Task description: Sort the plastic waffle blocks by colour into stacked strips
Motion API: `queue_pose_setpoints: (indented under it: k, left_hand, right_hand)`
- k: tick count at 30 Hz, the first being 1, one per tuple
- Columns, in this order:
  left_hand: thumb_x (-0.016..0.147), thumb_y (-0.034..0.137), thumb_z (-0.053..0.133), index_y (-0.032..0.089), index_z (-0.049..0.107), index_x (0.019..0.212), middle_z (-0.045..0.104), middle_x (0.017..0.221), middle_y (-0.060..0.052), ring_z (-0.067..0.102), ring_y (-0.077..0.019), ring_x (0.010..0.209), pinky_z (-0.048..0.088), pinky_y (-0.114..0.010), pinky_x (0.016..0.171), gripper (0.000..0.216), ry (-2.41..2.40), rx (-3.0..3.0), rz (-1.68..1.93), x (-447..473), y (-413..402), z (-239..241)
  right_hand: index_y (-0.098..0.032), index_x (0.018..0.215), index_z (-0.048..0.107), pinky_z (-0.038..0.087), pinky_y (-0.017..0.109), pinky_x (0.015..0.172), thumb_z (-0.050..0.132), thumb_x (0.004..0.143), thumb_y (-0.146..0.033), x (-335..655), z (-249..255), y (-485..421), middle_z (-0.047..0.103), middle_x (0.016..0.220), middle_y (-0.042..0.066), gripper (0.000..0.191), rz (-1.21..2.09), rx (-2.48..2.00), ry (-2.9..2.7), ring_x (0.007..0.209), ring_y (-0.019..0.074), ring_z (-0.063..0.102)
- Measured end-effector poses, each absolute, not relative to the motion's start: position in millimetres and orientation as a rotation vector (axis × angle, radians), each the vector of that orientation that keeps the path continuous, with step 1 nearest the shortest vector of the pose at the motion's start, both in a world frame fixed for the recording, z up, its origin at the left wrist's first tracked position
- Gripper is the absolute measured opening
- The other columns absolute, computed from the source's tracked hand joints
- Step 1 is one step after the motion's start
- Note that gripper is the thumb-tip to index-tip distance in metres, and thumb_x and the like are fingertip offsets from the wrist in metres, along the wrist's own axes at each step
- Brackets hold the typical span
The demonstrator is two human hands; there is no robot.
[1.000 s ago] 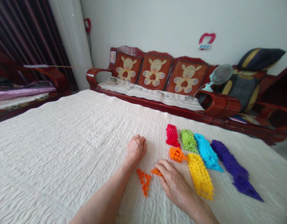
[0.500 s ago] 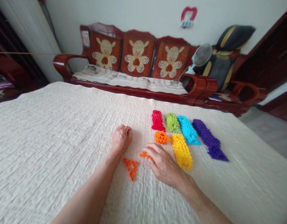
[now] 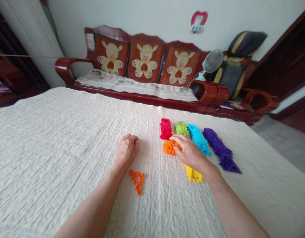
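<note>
My right hand (image 3: 188,148) is at the small orange stack (image 3: 169,147) of toothed plastic building pieces, its fingers and thumb closed on an orange piece at the top. My left hand (image 3: 128,147) rests on the cloth as a loose fist, left of the stack, with nothing showing in it. A single orange triangular piece (image 3: 137,181) with notched edges lies flat near my left forearm. My right hand and wrist partly cover the yellow stack (image 3: 194,174).
Beyond and right of my right hand lie a red stack (image 3: 165,128), a green stack (image 3: 181,128), a light blue stack (image 3: 199,138) and a long purple stack (image 3: 219,148). White quilted cloth (image 3: 68,138) covers the surface. Behind stands a wooden sofa (image 3: 142,96) with a fan (image 3: 213,61).
My right hand has moved up and right to the orange stack, carrying the orange piece it held near the triangle. My left hand has stayed in place.
</note>
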State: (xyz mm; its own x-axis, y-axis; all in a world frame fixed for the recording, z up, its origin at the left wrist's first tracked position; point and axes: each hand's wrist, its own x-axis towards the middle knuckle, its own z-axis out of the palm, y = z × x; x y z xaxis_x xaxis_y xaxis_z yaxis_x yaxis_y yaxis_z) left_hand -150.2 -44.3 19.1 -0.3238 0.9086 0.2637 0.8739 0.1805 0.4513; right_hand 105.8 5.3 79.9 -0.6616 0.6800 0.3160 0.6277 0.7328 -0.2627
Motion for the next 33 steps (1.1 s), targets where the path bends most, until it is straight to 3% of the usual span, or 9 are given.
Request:
queue_pose_setpoints:
  k: [8, 12, 18, 22, 26, 33]
  left_hand:
    - [0.086, 0.026, 0.043, 0.025, 0.070, 0.091, 0.067, 0.092, -0.004, 0.060, -0.0181, 0.089, 0.043, -0.025, 0.072, 0.028, 2.360, 1.797, 0.855, -150, -45, 19]
    - [0.084, 0.025, 0.044, 0.024, 0.071, 0.093, 0.068, 0.091, -0.003, 0.061, -0.0174, 0.087, 0.044, -0.026, 0.073, 0.028, 2.352, 1.749, 0.911, -152, -43, 17]
    - [0.083, 0.024, 0.045, 0.019, 0.072, 0.094, 0.071, 0.088, -0.004, 0.065, -0.0164, 0.081, 0.047, -0.026, 0.075, 0.030, 2.278, 1.610, 1.133, -159, -38, 15]
    - [0.082, 0.026, 0.046, 0.019, 0.073, 0.093, 0.072, 0.090, -0.005, 0.066, -0.0176, 0.083, 0.048, -0.027, 0.076, 0.030, 2.249, 1.556, 1.202, -160, -38, 15]
    - [0.082, 0.027, 0.046, 0.020, 0.073, 0.093, 0.072, 0.088, -0.004, 0.066, -0.0172, 0.080, 0.048, -0.027, 0.074, 0.030, 2.254, 1.560, 1.204, -159, -38, 14]
    - [0.081, 0.028, 0.046, 0.020, 0.073, 0.092, 0.072, 0.088, -0.005, 0.066, -0.0188, 0.082, 0.048, -0.028, 0.075, 0.031, 2.273, 1.566, 1.173, -160, -38, 14]
  right_hand:
    - [-0.019, 0.124, 0.054, 0.040, 0.044, 0.105, 0.050, 0.080, -0.011, 99, 88, -15, 0.054, 0.128, 0.011, 0.045, 0.200, -0.995, -2.466, 0.121, 0.0234, 0.050]
    - [-0.020, 0.123, 0.053, 0.041, 0.038, 0.103, 0.049, 0.083, -0.012, 78, 89, -57, 0.057, 0.123, 0.008, 0.041, 0.452, -0.824, -2.566, 0.118, 0.0188, 0.051]
    - [-0.020, 0.132, 0.047, 0.032, 0.042, 0.109, 0.065, 0.079, -0.032, 42, 67, -109, 0.045, 0.142, 0.009, 0.057, 0.643, -0.615, -2.745, 0.128, 0.0243, 0.040]
    - [-0.021, 0.117, 0.055, 0.034, 0.043, 0.106, 0.065, 0.080, -0.031, 31, 61, -114, 0.050, 0.136, 0.007, 0.039, 0.569, -0.594, -2.807, 0.124, 0.0251, 0.042]
    - [-0.019, 0.106, 0.058, 0.038, 0.038, 0.101, 0.053, 0.089, -0.024, 28, 59, -113, 0.056, 0.125, 0.006, 0.019, 0.536, -0.578, -2.797, 0.114, 0.0208, 0.048]
    - [-0.019, 0.111, 0.057, 0.043, 0.035, 0.096, 0.048, 0.086, -0.008, 42, 49, -100, 0.058, 0.114, 0.006, 0.028, 0.591, -0.619, -2.686, 0.106, 0.0175, 0.052]
